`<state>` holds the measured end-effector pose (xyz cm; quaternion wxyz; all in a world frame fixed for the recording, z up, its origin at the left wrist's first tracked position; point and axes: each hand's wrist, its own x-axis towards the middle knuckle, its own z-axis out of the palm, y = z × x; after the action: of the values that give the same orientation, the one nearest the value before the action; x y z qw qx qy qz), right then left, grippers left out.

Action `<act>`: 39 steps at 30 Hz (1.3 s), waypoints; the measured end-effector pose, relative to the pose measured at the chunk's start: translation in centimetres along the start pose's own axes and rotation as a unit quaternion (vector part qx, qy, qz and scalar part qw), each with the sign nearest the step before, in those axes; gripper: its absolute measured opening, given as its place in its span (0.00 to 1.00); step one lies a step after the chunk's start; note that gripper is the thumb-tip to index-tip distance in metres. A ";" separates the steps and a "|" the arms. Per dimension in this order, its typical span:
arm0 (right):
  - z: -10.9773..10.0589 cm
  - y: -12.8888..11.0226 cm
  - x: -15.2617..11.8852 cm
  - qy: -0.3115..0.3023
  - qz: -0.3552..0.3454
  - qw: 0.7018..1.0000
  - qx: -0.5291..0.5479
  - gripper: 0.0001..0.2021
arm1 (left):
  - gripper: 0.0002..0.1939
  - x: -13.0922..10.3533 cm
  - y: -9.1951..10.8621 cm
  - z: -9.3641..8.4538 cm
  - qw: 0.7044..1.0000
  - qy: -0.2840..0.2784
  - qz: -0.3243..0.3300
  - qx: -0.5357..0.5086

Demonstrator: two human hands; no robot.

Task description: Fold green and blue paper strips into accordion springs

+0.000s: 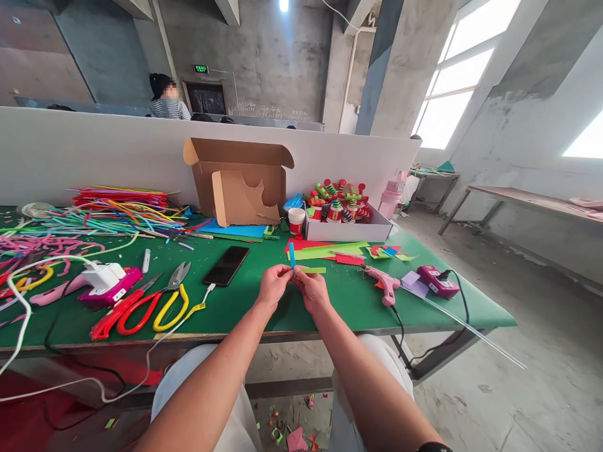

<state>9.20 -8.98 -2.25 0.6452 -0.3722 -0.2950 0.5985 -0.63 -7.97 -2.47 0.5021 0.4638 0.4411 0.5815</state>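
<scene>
Head view: left hand (pixel 273 284) and right hand (pixel 311 290) pinch thin paper strips (pixel 301 267) together above the green surface (pixel 339 301), at six o'clock from the box (pixel 240 182). Light, floppy, easily creased; best held near the joined ends.

- You're in a craft workshop with bare concrete walls (pixel 264 56).
- Your green table (pixel 245 307) holds straws (pixel 117 213), scissors (pixel 155 304) and a glue gun (pixel 384 285).
- A box (pixel 346 231) holds finished paper toys (pixel 336 201).

Both hands (pixel 293 287) meet, fingers (pixel 286 271) pinched together
</scene>
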 end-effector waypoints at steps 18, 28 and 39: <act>-0.1 -0.4 -0.1 -0.006 -0.019 0.999 -0.038 0.12 | 0.15 0.1 0.6 -0.6 0.999 -0.033 0.000 0.022; 0.4 0.1 -0.4 0.024 -0.039 0.999 -0.006 0.11 | 0.20 -0.4 0.7 -0.2 0.999 0.002 -0.034 -0.038; -0.2 -1.0 0.2 0.051 0.003 0.999 0.010 0.14 | 0.21 -0.2 1.2 -0.2 0.996 0.016 -0.048 -0.074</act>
<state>9.98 -8.85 -1.54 0.6615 -0.3965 -0.2548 0.5834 -1.01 -8.31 -1.35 0.5555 0.3941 0.4265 0.5952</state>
